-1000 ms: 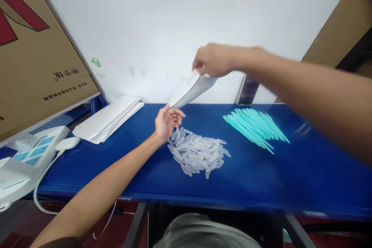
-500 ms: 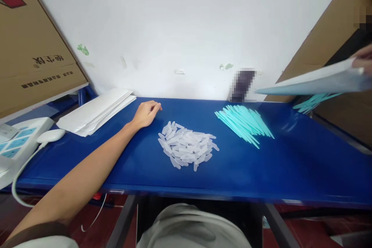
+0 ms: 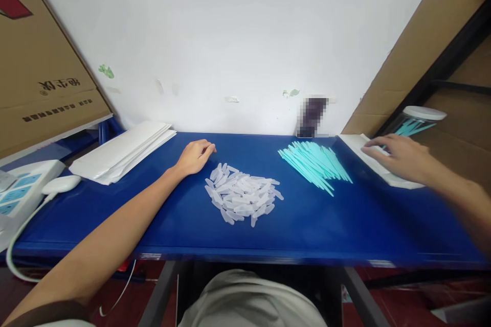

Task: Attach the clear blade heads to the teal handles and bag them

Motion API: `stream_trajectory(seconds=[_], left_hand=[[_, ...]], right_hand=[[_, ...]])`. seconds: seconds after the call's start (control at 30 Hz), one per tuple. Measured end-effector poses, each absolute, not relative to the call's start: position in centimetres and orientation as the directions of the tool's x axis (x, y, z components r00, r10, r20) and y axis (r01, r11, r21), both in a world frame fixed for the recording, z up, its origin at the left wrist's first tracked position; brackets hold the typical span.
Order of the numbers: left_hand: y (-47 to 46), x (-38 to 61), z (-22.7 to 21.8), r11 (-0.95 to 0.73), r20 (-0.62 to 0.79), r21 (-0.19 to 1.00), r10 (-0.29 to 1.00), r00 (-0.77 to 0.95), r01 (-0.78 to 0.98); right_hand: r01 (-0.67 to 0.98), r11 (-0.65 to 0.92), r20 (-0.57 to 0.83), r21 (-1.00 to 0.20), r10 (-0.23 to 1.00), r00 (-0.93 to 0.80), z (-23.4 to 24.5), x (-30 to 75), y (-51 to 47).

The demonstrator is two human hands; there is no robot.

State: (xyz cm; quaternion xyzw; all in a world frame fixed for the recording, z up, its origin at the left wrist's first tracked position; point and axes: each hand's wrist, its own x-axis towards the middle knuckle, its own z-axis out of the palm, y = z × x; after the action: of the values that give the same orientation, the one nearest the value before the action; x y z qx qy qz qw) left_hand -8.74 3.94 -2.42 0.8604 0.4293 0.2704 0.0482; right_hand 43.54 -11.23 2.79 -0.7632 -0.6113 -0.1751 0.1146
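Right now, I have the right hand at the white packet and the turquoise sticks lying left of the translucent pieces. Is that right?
Not quite: in the head view, the turquoise sticks lie right of the translucent pieces, not left. The right hand is at the white packet, as you say.

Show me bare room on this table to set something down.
Bare: front right of the table, between the green sticks, the white paper under the right hand and the front edge; also along the back, between left hand and blurred dark object. Crowded: left end, with power strip and paper stack; middle, with pale pieces.
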Motion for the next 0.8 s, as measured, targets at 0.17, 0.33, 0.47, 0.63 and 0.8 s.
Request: stream_trajectory(seconds=[0.17, 0.33, 0.47, 0.63, 0.8], left_hand=[[4.4, -9.0, -3.0, -0.62, 0.433, 0.35, 0.772, 0.465, 0.703], [4.4, -8.9, -3.5, -0.615, 0.425, 0.371, 0.779, 0.462, 0.696], [4.4, -8.7, -3.5, -0.621, 0.42, 0.397, 0.778, 0.468, 0.676], [5.3, -7.4, -3.2, -0.622, 0.374, 0.478, 0.783, 0.497, 0.62], [7.4, -4.7, -2.8, -0.71, 0.336, 0.417, 0.7, 0.63, 0.567]], right_hand=[[1.0, -0.028, 0.218, 0.01, 0.976, 0.025, 2.6, 33.9, -9.1], [0.977, -0.042, -0.03, 0.211, 0.998, 0.049, 1.8, 29.1, -7.8], [0.961, -0.019, -0.145, 0.274, 0.988, 0.06, 1.7, 27.8, -7.3], [0.973, 0.005, -0.075, 0.23, 0.997, 0.013, 0.6, 26.2, -6.0], [0.988, 0.069, 0.02, 0.141, 0.997, -0.072, -0.5, 24.2, -3.9]])
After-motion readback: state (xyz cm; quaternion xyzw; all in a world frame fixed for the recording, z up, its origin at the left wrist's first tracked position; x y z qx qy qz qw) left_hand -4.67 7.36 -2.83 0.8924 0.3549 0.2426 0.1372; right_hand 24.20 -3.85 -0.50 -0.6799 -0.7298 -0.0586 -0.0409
